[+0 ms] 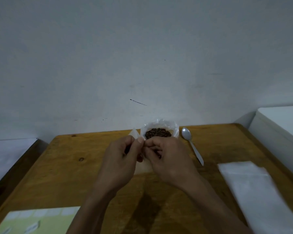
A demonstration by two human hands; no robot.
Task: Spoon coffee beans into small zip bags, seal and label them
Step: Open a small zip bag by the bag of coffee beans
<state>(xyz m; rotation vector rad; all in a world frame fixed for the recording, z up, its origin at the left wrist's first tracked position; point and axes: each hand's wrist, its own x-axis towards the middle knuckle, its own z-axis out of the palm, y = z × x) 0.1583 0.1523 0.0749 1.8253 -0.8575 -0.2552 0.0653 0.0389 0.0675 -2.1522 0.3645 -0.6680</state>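
Both hands meet at table centre: the left hand [120, 159] and right hand [166, 157] pinch the mouth of a small zip bag [143, 166]. The film appears thin, limp and slippery; grip it at the lip. The coffee beans [157, 133] sit just beyond, with the spoon [191, 144] to their right.

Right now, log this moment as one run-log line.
left hand + right hand: pinching small zip bag | spoon: idle on table | coffee beans: untouched
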